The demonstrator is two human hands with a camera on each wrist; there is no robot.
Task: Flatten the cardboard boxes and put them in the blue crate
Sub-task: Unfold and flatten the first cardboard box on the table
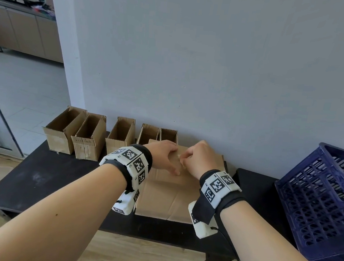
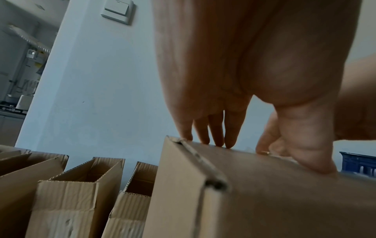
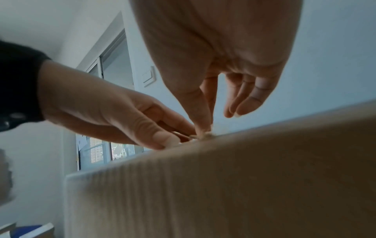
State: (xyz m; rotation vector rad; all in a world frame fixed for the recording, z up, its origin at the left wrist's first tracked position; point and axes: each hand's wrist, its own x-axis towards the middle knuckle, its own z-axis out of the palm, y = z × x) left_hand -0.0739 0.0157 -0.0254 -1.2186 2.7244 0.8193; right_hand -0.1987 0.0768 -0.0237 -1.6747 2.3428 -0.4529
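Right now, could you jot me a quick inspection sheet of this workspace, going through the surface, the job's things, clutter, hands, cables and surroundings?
Surface: black table, dusty smudges.
Job's things: closed cardboard box lying in front; five open cardboard boxes standing in a row by the wall; blue crate at the right, contents not visible.
Clutter: nothing seen.
Hands: left hand rests straight fingers on the closed box; right hand pinches something small at its top seam, likely tape.
Cables: black cable from the right wrist camera.
Surroundings: pale wall, light switch, kitchen cabinets.
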